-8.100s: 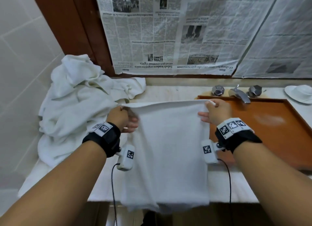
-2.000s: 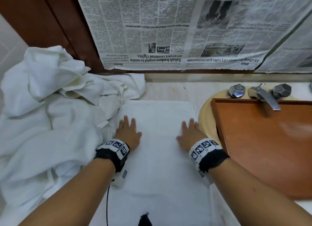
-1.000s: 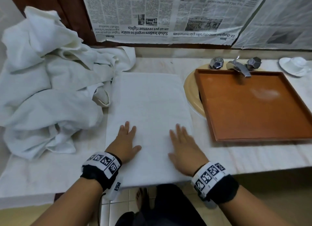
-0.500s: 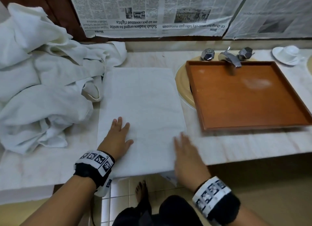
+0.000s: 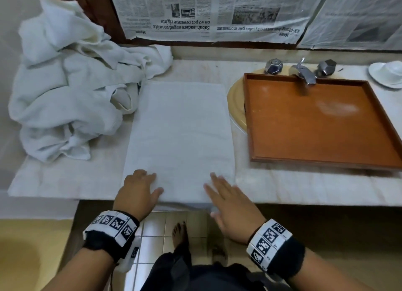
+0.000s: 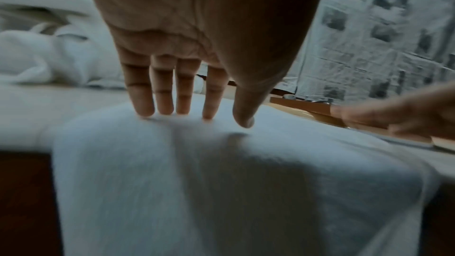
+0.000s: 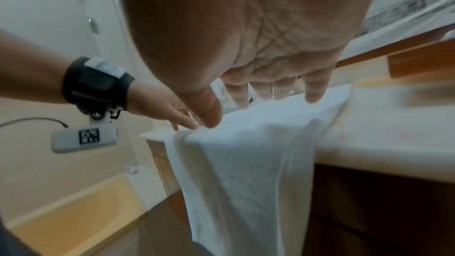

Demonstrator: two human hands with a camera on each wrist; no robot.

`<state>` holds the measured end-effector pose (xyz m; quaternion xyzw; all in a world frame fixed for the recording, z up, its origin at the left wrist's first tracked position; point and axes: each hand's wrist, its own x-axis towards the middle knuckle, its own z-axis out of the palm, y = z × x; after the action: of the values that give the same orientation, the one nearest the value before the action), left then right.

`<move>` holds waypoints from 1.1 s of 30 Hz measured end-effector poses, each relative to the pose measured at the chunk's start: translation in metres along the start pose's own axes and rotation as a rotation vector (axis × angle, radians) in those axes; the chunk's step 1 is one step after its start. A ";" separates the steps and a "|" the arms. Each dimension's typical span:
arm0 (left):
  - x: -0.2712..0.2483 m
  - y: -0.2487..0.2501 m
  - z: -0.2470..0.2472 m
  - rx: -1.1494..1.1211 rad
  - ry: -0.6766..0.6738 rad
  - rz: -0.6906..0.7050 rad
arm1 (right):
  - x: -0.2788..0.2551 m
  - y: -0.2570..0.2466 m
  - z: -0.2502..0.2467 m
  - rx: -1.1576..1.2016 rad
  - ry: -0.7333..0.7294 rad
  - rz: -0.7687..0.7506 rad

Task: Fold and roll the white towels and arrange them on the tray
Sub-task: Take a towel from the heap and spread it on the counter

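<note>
- Nearest the body, the towel point(image 5: 180, 134) has its near end hanging over the counter edge point(image 5: 304, 192), per both wrist views; hanging weight could drag the flat part crooked or off once the hands let up.
- At that edge, left hand point(image 5: 136, 190) has fingers straight and slightly spread, tips pressing the cloth, holding nothing; risk: pressing on one side only bunches it and skews the fold.
- Right hand point(image 5: 230, 201) is flat, fingers straight and close together, tips on the towel's near right corner, palm out past the edge; it looks motion-blurred, and a quick sweep could flip the corner or crease it.
- Mid counter, the towel lies flat between the heap of loose towels point(image 5: 71, 90) and the tray point(image 5: 315, 121); its far left corner touches or nearly touches the heap, so a roll going that way may snag loose cloth.
- Farther right, the tray sits over the basin point(image 5: 235, 103), nothing on it; faucet point(image 5: 303, 73) overhangs its back rim, so rolls set there could bump it.
</note>
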<state>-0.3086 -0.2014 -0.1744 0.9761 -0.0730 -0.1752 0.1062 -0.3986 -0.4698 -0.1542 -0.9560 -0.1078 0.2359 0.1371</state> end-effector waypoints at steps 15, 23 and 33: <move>-0.010 0.015 0.021 0.093 -0.005 -0.115 | -0.039 0.051 0.022 -0.268 0.119 0.007; -0.008 0.011 0.017 0.158 -0.006 -0.043 | -0.035 0.046 0.006 -0.026 0.139 -0.013; 0.002 -0.014 0.007 0.197 -0.031 0.121 | -0.031 0.065 0.017 -0.112 0.345 0.136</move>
<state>-0.3081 -0.1892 -0.1845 0.9727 -0.1505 -0.1756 0.0189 -0.4240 -0.5359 -0.1763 -0.9935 -0.0308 0.0709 0.0836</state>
